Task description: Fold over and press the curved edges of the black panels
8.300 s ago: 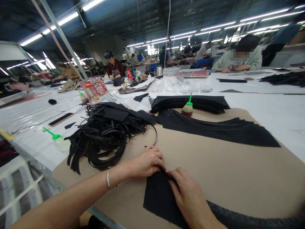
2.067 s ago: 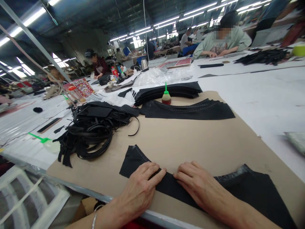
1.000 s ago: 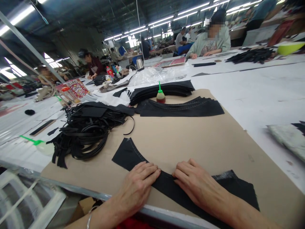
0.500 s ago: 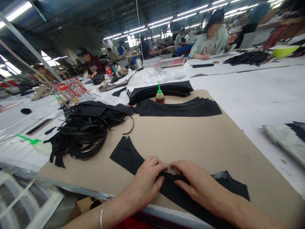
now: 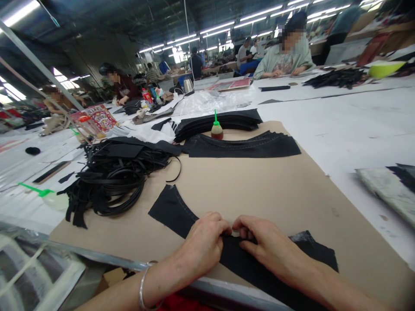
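Observation:
A curved black fabric piece (image 5: 235,255) with a stitched inner edge lies slantwise across the brown board, running off past the table's front edge. My left hand (image 5: 207,242) pinches its curved edge near the middle, fingertips closed. Just to the right, my right hand (image 5: 262,242) grips the same edge between thumb and curled fingers. The two sets of fingertips almost meet. Both forearms cover parts of the piece, and its pale-marked right end (image 5: 314,246) shows beyond my right wrist.
Brown board (image 5: 201,181) covers the near table. On it lie a tangle of black strips (image 5: 110,181) and stitched black pieces (image 5: 240,147). A green-tipped bottle (image 5: 217,127) stands by a black stack (image 5: 223,121); another bottle (image 5: 55,199) lies left. Co-workers sit across the table.
My left hand has shifted slightly right along the fabric edge, its thumb now tucked from sight. My right fingers have curled in more. Across the table, a co-worker's raised hand has come down.

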A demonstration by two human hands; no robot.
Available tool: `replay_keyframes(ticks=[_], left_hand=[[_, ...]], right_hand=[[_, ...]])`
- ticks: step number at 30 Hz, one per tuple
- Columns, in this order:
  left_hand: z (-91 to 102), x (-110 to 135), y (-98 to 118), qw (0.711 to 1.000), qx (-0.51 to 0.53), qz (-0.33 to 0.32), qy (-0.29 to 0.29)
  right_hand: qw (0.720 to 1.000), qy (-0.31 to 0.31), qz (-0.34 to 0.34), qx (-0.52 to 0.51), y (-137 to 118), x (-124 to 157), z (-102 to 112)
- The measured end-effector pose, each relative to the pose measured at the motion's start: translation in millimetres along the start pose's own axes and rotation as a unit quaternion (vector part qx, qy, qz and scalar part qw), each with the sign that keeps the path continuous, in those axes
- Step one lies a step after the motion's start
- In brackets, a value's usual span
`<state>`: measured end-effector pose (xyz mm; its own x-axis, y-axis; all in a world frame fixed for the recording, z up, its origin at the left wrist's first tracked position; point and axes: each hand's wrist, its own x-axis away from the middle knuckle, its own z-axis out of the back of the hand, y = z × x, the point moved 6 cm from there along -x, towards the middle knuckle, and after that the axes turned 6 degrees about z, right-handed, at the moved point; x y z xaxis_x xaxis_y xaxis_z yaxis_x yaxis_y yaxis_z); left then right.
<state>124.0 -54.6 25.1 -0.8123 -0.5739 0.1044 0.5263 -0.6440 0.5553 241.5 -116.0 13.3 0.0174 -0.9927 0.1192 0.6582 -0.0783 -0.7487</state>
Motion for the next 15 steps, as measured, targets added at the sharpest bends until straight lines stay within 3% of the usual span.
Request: replay_keyframes(ticks=[9,15], left_hand=[[-1.0,-1.1,0.1,1.0,-0.001,-0.003,0.005],[-1.6,-1.0,-0.5,1.0,-0.013,0.003,-0.001]], right_hand=[[0.999,-0.002,-0.031,0.036,-1.1,-2.3,-1.9],[0.998,0.022,0.004,0.051,-0.4,0.8,-2.0]])
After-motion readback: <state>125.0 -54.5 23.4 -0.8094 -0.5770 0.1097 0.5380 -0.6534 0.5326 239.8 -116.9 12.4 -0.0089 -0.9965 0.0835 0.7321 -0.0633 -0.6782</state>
